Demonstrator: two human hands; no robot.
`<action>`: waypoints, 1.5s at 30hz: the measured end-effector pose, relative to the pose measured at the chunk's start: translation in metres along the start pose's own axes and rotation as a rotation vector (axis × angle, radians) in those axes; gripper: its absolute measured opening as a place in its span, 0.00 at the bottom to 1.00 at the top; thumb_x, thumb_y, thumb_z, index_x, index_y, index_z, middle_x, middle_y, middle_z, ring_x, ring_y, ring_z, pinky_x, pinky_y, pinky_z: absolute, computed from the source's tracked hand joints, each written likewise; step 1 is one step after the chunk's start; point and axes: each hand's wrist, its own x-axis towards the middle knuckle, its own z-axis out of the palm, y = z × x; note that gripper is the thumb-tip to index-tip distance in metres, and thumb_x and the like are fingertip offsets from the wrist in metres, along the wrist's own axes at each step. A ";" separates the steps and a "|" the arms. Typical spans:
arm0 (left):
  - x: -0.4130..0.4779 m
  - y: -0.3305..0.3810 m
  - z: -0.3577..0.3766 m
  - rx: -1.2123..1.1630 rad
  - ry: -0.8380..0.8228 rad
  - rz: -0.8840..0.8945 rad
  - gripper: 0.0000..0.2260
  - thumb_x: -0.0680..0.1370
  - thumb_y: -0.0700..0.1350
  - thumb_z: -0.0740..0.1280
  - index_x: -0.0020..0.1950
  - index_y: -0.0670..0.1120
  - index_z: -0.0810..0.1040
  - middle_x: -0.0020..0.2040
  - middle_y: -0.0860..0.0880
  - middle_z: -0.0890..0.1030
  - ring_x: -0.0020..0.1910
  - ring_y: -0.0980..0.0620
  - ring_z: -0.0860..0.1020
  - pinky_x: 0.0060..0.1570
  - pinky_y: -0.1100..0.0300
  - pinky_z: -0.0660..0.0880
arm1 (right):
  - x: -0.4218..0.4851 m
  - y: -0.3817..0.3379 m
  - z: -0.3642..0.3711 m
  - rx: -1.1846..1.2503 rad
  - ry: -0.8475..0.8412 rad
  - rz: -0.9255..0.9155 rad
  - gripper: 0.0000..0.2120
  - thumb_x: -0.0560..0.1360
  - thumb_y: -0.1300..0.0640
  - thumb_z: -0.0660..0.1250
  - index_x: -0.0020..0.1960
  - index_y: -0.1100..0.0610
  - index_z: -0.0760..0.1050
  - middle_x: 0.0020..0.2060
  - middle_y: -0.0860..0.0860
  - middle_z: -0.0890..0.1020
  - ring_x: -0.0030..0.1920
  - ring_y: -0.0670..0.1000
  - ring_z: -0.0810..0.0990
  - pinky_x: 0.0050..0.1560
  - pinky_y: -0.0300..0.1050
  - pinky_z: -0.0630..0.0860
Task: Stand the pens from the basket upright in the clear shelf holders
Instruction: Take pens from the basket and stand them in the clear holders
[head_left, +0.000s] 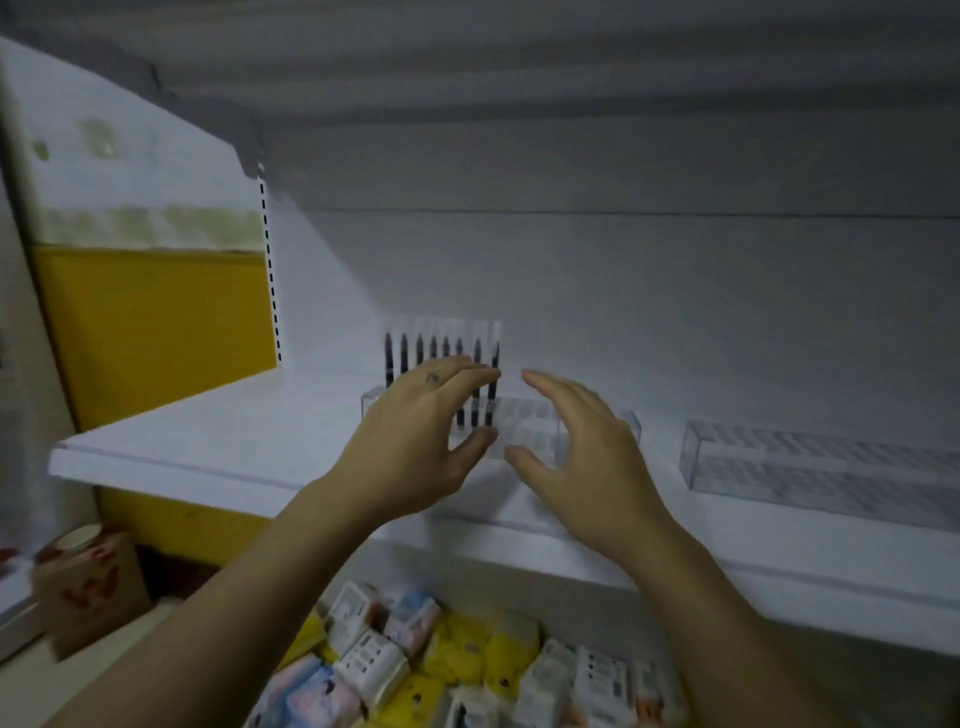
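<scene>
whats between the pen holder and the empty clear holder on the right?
Head view: only bare white shelf between the pen holder and the empty holder.

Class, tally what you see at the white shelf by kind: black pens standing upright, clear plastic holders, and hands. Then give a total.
Black upright pens: 8
Clear plastic holders: 2 (holder with pens, empty holder)
Hands: 2 (left hand, right hand)
Total: 12
</scene>
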 end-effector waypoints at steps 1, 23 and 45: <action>-0.011 0.006 0.001 -0.014 0.001 0.011 0.23 0.77 0.53 0.67 0.71 0.50 0.71 0.69 0.51 0.74 0.70 0.52 0.68 0.68 0.59 0.61 | -0.013 -0.001 -0.001 -0.004 0.006 -0.007 0.29 0.76 0.50 0.69 0.73 0.45 0.63 0.71 0.41 0.67 0.70 0.41 0.64 0.70 0.36 0.60; -0.270 0.086 0.197 -0.299 -0.734 -0.368 0.26 0.78 0.56 0.65 0.73 0.50 0.66 0.70 0.49 0.71 0.70 0.48 0.66 0.64 0.54 0.68 | -0.314 0.140 0.122 -0.046 -0.539 0.688 0.30 0.76 0.49 0.68 0.75 0.52 0.62 0.72 0.50 0.67 0.71 0.52 0.66 0.67 0.48 0.67; -0.435 0.133 0.321 -0.699 -1.365 -0.951 0.08 0.80 0.44 0.63 0.52 0.42 0.79 0.46 0.46 0.78 0.47 0.49 0.76 0.42 0.63 0.69 | -0.468 0.242 0.239 -0.016 -1.158 1.105 0.10 0.76 0.57 0.66 0.51 0.64 0.76 0.50 0.61 0.78 0.51 0.59 0.78 0.53 0.51 0.78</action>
